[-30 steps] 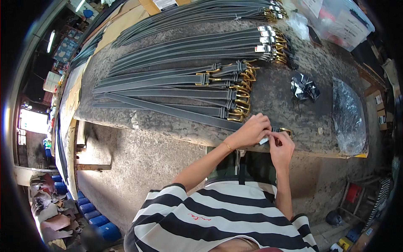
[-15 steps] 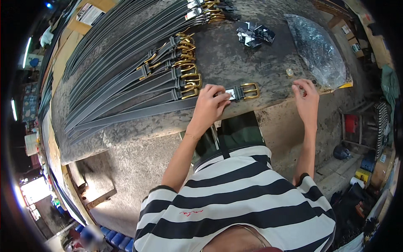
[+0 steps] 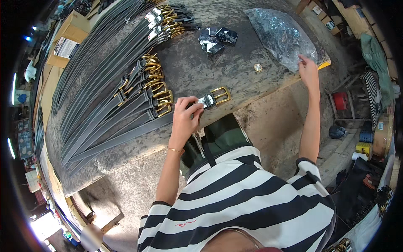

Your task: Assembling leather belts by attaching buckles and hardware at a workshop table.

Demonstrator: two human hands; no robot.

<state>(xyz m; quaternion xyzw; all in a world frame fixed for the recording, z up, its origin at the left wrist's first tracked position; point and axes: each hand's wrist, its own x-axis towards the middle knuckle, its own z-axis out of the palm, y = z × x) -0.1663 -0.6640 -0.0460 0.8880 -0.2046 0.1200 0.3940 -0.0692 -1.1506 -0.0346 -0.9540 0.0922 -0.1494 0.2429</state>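
My left hand (image 3: 184,119) is closed on a dark grey leather belt (image 3: 147,127) near its buckle end, at the table's near edge. A white tag (image 3: 206,101) shows on the belt beside my fingertips, and the gold buckle (image 3: 221,95) lies just beyond it. Over to the right, my right hand (image 3: 309,73) pinches the near right edge of a clear plastic bag (image 3: 281,35); its fingertips are partly blurred against the film. Between the hands a small round gold-rimmed disc (image 3: 258,67) rests on the tabletop.
Many dark belts (image 3: 98,90) with gold buckles fan across the left of the worn table (image 3: 189,69). Black and white tags (image 3: 217,39) lie in a small pile at the back. A cardboard box (image 3: 69,35) stands far left. A metal-framed stool (image 3: 341,101) is at the right.
My right hand has moved from the table edge to the plastic bag and touches it. My left hand stays on the belt. The whole view has shifted.
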